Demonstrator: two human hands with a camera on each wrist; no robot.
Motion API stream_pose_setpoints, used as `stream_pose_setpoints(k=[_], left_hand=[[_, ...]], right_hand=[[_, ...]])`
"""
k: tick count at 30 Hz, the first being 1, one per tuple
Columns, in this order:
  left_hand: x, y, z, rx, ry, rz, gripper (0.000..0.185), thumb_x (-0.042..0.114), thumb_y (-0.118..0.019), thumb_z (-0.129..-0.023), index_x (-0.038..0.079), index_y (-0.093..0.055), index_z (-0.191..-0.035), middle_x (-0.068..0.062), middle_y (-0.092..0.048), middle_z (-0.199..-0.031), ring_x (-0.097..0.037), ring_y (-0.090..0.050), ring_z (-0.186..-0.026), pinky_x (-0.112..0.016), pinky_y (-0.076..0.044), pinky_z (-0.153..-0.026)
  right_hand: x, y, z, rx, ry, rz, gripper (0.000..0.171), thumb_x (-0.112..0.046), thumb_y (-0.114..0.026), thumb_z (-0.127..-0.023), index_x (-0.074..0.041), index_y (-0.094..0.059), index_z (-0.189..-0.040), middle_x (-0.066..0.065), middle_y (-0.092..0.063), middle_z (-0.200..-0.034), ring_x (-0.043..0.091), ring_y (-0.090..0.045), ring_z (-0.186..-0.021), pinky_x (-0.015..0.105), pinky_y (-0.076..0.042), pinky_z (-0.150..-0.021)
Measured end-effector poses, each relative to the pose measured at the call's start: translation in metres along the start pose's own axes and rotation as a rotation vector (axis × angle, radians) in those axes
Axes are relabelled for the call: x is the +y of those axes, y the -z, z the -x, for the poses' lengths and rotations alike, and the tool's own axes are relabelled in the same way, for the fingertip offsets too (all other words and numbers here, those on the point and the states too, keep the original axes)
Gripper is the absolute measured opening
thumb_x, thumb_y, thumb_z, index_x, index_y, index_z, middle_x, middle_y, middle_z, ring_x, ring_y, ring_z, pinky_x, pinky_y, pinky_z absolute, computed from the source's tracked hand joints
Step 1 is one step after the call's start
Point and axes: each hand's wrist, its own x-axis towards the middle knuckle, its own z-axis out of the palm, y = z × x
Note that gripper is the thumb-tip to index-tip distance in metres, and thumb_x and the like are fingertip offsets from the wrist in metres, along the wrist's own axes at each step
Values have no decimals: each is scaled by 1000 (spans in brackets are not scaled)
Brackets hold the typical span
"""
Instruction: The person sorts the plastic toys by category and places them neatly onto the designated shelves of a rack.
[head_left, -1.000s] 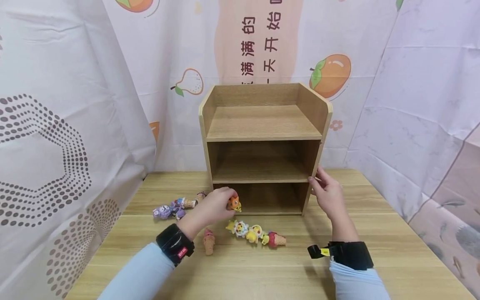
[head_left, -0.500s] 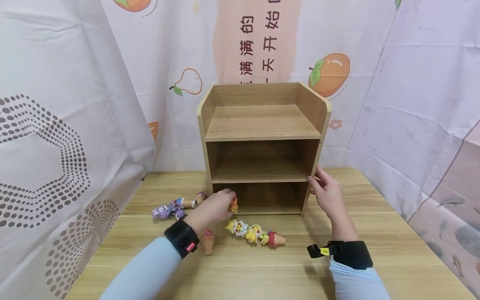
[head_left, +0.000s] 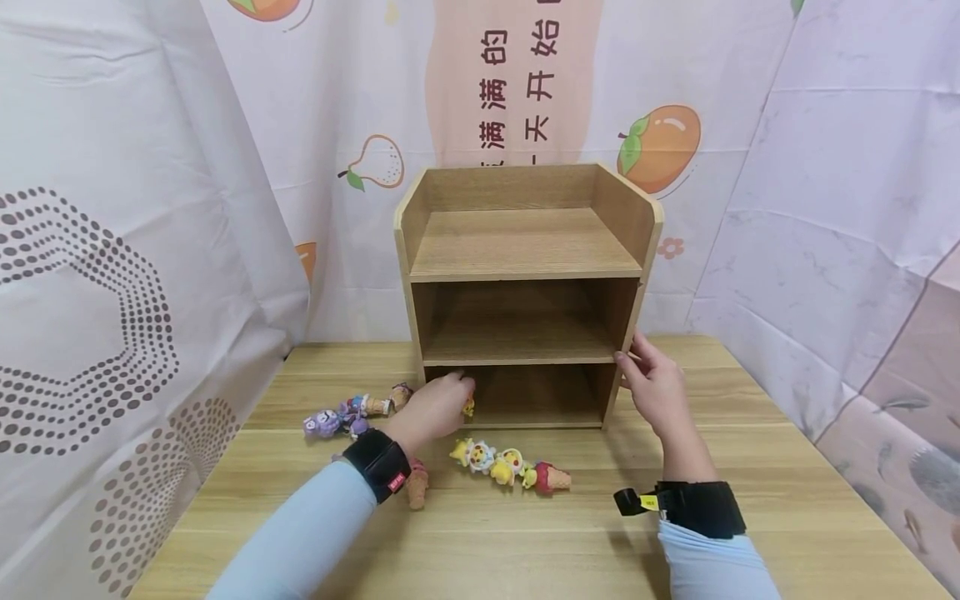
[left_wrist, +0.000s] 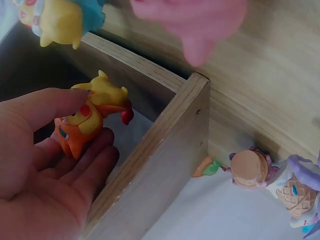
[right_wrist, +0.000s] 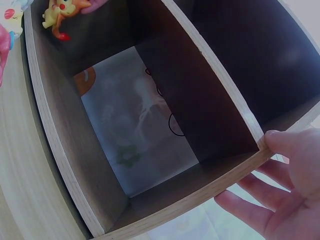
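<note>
My left hand (head_left: 442,407) holds a small orange-and-yellow figurine (left_wrist: 82,127) between thumb and fingers. In the left wrist view it is inside the lower compartment of the wooden shelf (head_left: 525,242), close to the left side panel; in the head view my hand covers most of it. My right hand (head_left: 656,387) grips the shelf's right side panel at the height of the middle board, thumb on the front edge and fingers on the outer face, as the right wrist view shows. Several yellow and white figurines (head_left: 491,462) lie in front of the shelf.
A red ice-cream cone toy (head_left: 553,478) ends the front row. A pink-topped cone toy (head_left: 417,485) lies under my left wrist. Purple figurines (head_left: 324,423) and more cone toys (head_left: 369,406) lie left of the shelf. A printed curtain (head_left: 360,83) hangs behind.
My left hand has moved slightly forward and right, carrying the orange-and-yellow figurine into the lower compartment. The right hand keeps its grip on the side panel.
</note>
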Motion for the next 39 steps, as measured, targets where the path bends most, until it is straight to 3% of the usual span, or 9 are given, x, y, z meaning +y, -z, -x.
stream_pose_setpoints(k=[10, 18, 23, 29, 34, 39], left_hand=[[2, -8, -11, -18, 24, -141, 23, 6, -74, -90, 3, -69, -113, -11, -66, -96, -21, -66, -80, -31, -57, -64], [3, -13, -17, -26, 70, -227, 21, 11, -75, -91, 5, -71, -111, -7, -68, -95, -19, -66, -74, -33, -57, -60], [6, -11, -17, 0, 78, -243, 23, 7, -73, -92, 4, -72, -114, -7, -69, -91, -20, -67, -74, -35, -58, -59], [10, -9, -15, 26, 72, -298, 28, 8, -70, -95, 5, -70, -123, -6, -70, -91, -20, -67, -69, -34, -56, -53], [9, -11, -17, 23, 76, -323, 29, 10, -69, -96, 8, -71, -125, -5, -71, -94, -18, -66, -66, -33, -54, -49], [9, -12, -18, 2, 79, -309, 26, 10, -70, -96, 9, -72, -122, -5, -71, -94, -18, -65, -65, -33, -54, -49]], right_hand=[[-1, 0, -1, 8, 8, 13, 53, -16, -59, -105, -11, -42, -155, 26, -54, -142, 40, -59, -123, 41, -59, -75], [-3, -1, 1, -5, -9, -2, 55, -15, -59, -105, -11, -40, -156, 26, -51, -145, 41, -57, -124, 19, -57, -71], [-9, -1, 2, -10, -9, -19, 54, -11, -58, -105, -7, -40, -156, 28, -51, -145, 43, -56, -125, 15, -54, -70], [-35, 1, 6, -18, -8, -29, 51, -1, -55, -103, 4, -41, -152, 35, -51, -140, 49, -55, -124, 16, -55, -70], [-16, 1, 2, -14, 0, -14, 52, -11, -57, -105, -4, -41, -154, 30, -52, -142, 45, -56, -124, 26, -59, -73], [-3, 1, 0, -2, 4, -17, 52, -15, -58, -105, -9, -43, -155, 27, -54, -142, 42, -57, -124, 25, -59, -71]])
